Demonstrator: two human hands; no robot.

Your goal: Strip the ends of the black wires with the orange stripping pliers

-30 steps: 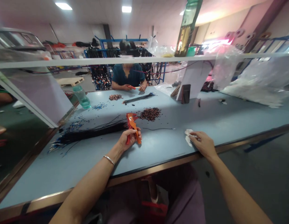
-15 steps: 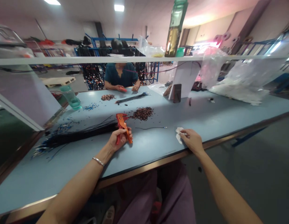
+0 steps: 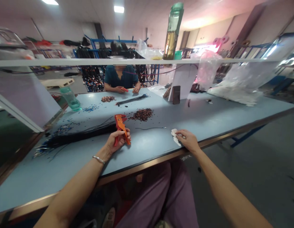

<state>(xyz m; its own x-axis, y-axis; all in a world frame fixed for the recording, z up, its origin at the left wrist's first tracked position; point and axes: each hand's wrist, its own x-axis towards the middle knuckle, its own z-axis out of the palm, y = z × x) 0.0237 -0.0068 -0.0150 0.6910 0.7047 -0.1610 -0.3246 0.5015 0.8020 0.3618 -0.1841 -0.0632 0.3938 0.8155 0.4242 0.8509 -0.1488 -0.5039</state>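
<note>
On the near side of the table (image 3: pixel 149 147), our left hand (image 3: pixel 113 142) grasps the orange tool (image 3: pixel 120 122) by the right end of the black wire bundle (image 3: pixel 82 136); our right hand (image 3: pixel 190 140) pinches a white wad (image 3: pixel 174 132). We'd best keep both grips steady, clear of the single wire (image 3: pixel 150 129) between.

Looks like a workshop or factory hall full of wires and cables, to judge by blue metal racks (image 3: pixel 101 41) hung with dark cables (image 3: pixel 91 77), a table (image 3: pixel 149 148) bearing a bundle of black wires (image 3: pixel 82 135) and heaps of small pieces (image 3: pixel 142 114), an orange hand tool (image 3: pixel 120 121) held over it, a co-worker (image 3: pixel 120 77) across the table, a wooden pallet (image 3: pixel 58 83) beyond, and bright lights (image 3: pixel 119 9) on the ceiling (image 3: pixel 149 14)
</note>
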